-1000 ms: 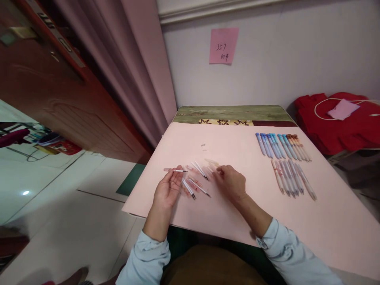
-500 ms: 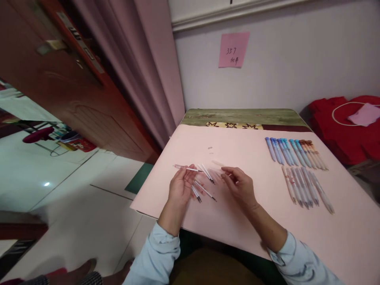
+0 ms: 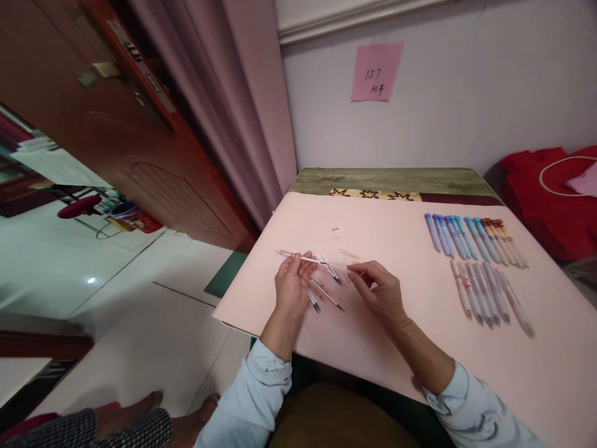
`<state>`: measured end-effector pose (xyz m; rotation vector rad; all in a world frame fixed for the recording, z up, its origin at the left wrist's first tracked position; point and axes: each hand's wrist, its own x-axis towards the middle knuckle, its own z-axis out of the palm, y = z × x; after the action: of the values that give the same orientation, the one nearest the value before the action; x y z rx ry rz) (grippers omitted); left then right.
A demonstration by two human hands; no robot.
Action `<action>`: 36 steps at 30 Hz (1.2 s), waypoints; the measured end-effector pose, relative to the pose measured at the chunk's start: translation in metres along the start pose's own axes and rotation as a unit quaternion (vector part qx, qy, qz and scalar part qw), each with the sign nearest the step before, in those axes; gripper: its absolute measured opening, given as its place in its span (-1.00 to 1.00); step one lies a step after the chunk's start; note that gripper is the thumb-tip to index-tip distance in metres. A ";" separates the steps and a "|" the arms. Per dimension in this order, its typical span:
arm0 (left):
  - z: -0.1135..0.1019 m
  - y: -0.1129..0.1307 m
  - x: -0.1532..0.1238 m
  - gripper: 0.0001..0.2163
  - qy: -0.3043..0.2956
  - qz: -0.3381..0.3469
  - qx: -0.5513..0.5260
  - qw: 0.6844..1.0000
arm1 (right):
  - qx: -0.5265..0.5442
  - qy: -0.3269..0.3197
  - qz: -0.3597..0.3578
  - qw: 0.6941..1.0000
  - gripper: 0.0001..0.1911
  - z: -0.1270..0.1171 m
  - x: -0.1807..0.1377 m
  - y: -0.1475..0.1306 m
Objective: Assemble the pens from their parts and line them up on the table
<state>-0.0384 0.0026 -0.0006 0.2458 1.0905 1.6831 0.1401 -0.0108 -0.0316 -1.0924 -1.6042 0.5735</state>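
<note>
A thin white pen refill [image 3: 303,258], pinkish towards its left end, lies almost level across the fingertips of the left hand [image 3: 291,289], raised just above the pink-covered table [image 3: 401,348]. Right beside that hand, a small scatter of loose white refills with dark tips [image 3: 326,292] rests flat on the table at slanting angles, some touching or crossing, between the left hand and the right hand [image 3: 380,292]. A pale translucent pen piece [image 3: 348,253] lies alone a little further back, and the right hand's fingertips are drawn together near the scatter, though what they pinch is too small to tell.
</note>
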 end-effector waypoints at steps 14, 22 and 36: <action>0.010 -0.019 -0.023 -0.80 -0.073 -0.018 0.037 0.996 | 0.033 -0.012 0.022 0.999 -0.87 0.003 -0.004 0.002; 0.013 -0.024 -0.025 -0.81 -0.078 -0.033 0.024 0.996 | 0.056 0.010 0.064 0.996 -0.77 0.006 -0.004 0.000; 0.013 -0.026 -0.024 -0.75 -0.081 -0.039 0.022 0.996 | 0.037 -0.055 0.127 0.990 -0.64 0.004 -0.003 0.007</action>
<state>-0.0034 -0.0098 -0.0050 0.3576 1.0045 1.5428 0.1393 -0.0100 -0.0400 -1.2359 -1.5347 0.8690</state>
